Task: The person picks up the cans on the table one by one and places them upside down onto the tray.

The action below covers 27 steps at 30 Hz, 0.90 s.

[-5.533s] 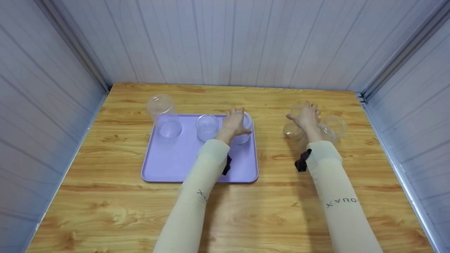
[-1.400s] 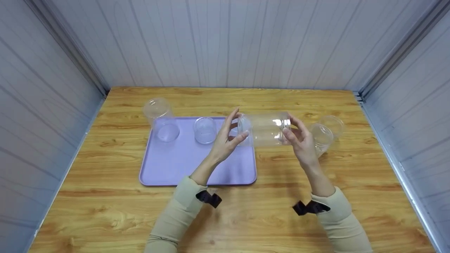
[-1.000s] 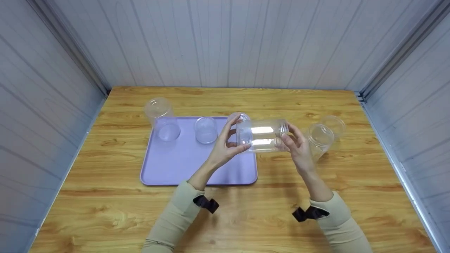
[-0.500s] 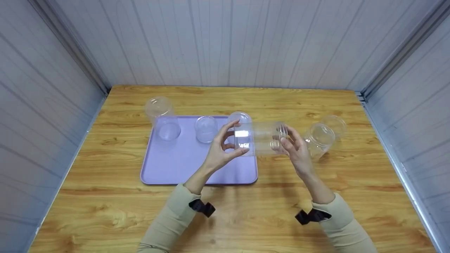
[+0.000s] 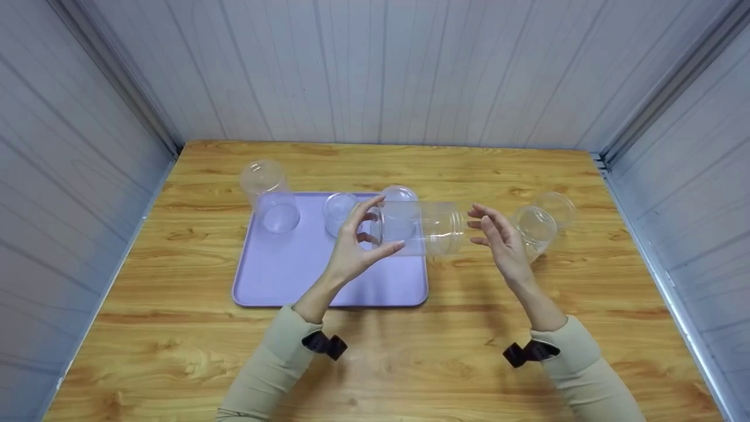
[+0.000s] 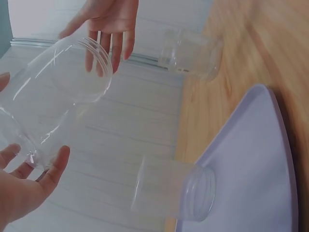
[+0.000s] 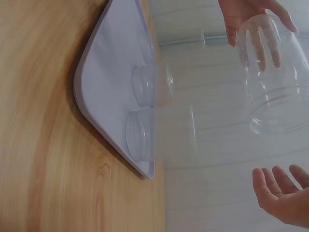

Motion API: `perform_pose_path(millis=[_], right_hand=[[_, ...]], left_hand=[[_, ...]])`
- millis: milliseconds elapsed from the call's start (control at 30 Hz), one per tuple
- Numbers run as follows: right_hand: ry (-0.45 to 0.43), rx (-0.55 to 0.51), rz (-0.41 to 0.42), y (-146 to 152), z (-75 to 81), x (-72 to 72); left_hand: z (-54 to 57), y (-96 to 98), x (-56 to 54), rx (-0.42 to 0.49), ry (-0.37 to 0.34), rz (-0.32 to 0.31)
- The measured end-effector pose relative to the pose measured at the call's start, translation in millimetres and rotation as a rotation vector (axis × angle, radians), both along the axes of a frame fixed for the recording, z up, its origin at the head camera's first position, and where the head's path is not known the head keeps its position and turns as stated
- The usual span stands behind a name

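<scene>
A clear plastic jar [image 5: 435, 228] lies sideways in the air above the tray's right part. My left hand [image 5: 347, 249] grips it round the base end, thumb at the front and fingers behind. Just off the jar's ridged mouth is my right hand [image 5: 507, 246], fingers loosely bent and holding nothing; the left wrist view shows the jar's rim [image 6: 99, 58] near this hand. On the purple tray [image 5: 275, 281] stand several clear jars: a left one [image 5: 278, 214], a middle one [image 5: 338, 208] and a right one [image 5: 399, 196], partly seen through the held jar.
To the right of my right hand, a clear jar [image 5: 536, 225] stands mouth up on the wooden table [image 5: 457, 363]. Behind it is another round clear piece [image 5: 559, 210], its kind hard to tell. Pale panel walls [image 5: 375, 70] enclose the table's back and sides.
My right hand has released the jar's mouth end and drawn away to the right. My left hand has shifted slightly left with the jar. Earlier, my left hand was at the tray's right jar.
</scene>
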State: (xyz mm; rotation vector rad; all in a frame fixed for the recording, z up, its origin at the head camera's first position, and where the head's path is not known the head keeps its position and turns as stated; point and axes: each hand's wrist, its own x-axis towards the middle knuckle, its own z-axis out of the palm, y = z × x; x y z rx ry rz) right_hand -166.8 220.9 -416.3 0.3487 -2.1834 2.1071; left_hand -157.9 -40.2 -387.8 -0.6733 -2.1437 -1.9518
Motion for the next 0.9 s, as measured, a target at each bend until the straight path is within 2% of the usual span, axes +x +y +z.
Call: perform_pose_path(millis=[133,400,500,733,900], right_hand=[[-0.026,0.056,-0.053,3,1.0,-4.2],[-0.041,0.151,-0.071,14,-1.9,-11.5],[-0.039,0.188,-0.071,19,-2.0,-13.4],[-0.001,0.401,-0.097,34,-0.6,-18.4],[0.021,0.506,-0.119,43,4.8,-20.9]], left_hand=[[-2.2,-4.6,-0.6,-0.036,-0.001,0.022],[-26.5,-15.6,-15.1,-0.169,-0.019,0.098],[-27.1,-21.2,-15.7,-0.197,-0.016,0.121],[-24.6,-35.9,-16.2,-0.294,-0.027,0.172],[-24.0,-47.6,-16.1,-0.364,0.007,0.2]])
